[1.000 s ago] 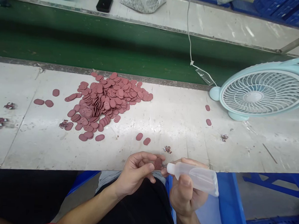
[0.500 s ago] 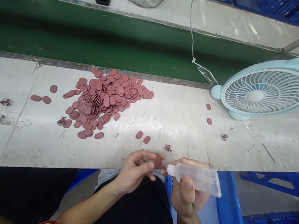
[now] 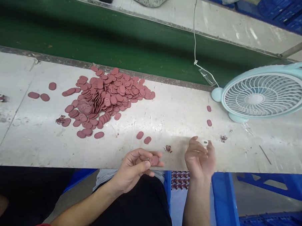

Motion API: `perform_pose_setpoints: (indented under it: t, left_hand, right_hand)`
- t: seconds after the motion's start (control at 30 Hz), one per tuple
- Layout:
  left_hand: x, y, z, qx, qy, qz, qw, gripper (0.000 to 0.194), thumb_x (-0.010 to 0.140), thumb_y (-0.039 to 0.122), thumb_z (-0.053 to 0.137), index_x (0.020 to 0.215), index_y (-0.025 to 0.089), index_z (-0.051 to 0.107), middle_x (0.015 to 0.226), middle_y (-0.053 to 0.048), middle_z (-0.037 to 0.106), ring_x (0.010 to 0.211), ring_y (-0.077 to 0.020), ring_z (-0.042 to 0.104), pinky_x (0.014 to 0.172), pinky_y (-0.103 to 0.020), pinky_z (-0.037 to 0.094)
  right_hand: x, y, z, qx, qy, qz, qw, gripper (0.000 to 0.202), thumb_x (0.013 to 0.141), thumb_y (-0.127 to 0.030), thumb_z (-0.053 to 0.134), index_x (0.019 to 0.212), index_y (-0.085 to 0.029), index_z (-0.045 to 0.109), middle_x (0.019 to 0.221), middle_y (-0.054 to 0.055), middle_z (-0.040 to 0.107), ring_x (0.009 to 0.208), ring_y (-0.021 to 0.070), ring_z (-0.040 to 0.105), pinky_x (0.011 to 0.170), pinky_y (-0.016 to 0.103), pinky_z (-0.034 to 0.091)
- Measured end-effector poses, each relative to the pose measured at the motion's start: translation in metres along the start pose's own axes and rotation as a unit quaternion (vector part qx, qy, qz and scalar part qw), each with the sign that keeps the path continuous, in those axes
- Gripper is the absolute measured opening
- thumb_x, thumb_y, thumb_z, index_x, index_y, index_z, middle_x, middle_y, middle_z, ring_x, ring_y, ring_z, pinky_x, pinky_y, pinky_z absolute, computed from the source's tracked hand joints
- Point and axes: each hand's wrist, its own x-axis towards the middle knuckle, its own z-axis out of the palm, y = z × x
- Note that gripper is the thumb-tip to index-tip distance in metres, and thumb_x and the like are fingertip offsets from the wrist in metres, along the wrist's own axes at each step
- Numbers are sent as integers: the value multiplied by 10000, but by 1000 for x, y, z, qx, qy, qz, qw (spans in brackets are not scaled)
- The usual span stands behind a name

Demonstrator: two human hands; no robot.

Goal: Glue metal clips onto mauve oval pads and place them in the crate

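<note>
My left hand (image 3: 134,170) holds a thin reddish oval disc (image 3: 154,160) between thumb and fingers over the table's near edge. Tiny holes or dots show on the disc. To the right, my right hand (image 3: 200,158) is over the table, slightly blurred, with its fingers curled round the squeeze bottle. Only the bottle's round white top (image 3: 205,142) with a dark centre shows between thumb and fingers; its body is hidden. Two loose discs (image 3: 143,137) lie just beyond my left hand, and a small brown-and-white piece (image 3: 168,148) lies between the hands.
A large pile of discs (image 3: 109,94) covers the left-middle of the table. A pale blue fan (image 3: 264,93) stands at right, its cable crossing the green strip (image 3: 143,56). Below the edge, a blue crate (image 3: 228,203) holds rows of dark red pieces (image 3: 180,180).
My right hand has moved away from the disc, right and farther onto the table, with the bottle turned nearly end-on to view. My left hand still holds the disc.
</note>
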Motion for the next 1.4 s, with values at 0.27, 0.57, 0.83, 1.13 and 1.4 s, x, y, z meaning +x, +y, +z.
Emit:
perform_pose_setpoints:
  t: [0.27,0.57,0.83,1.13,1.4]
  left_hand:
    - [-5,13,-23,5,77,15,997,123,879,168,702,991,214,725,1196,-74,747,1026,-237,744,659,-185,604]
    - [-5,17,-24,5,99,12,995,122,881,170,700,989,218,730,1200,-75,746,1011,-228,746,640,-173,589]
    - [-6,18,-25,21,118,8,993,127,867,185,721,992,205,730,1207,-91,741,1026,-241,741,640,-178,582]
    - [-7,11,-19,39,123,10,992,125,848,192,742,971,192,722,1174,-82,751,990,-235,747,649,-200,584]
    - [-6,7,-11,25,109,10,994,132,829,209,765,956,198,733,1159,-83,757,986,-231,746,640,-199,575]
  right_hand:
    - [-14,9,-6,-351,78,-144,922,422,839,-495,693,1100,-178,595,688,-68,543,463,41,499,324,98,401]
    - [-17,53,-12,-936,128,-102,311,255,951,-355,569,1082,-216,737,837,35,683,746,188,644,741,362,543]
    - [-15,62,-11,-940,159,-117,277,299,940,-450,569,1047,-202,699,916,55,670,765,193,626,692,335,502]
    - [-5,78,-11,-919,144,-116,350,213,902,-399,630,916,-194,685,787,10,677,654,161,637,619,305,525]
    - [-29,87,2,-905,-44,-299,299,350,869,-107,649,1123,-338,718,1090,44,674,912,194,694,803,360,618]
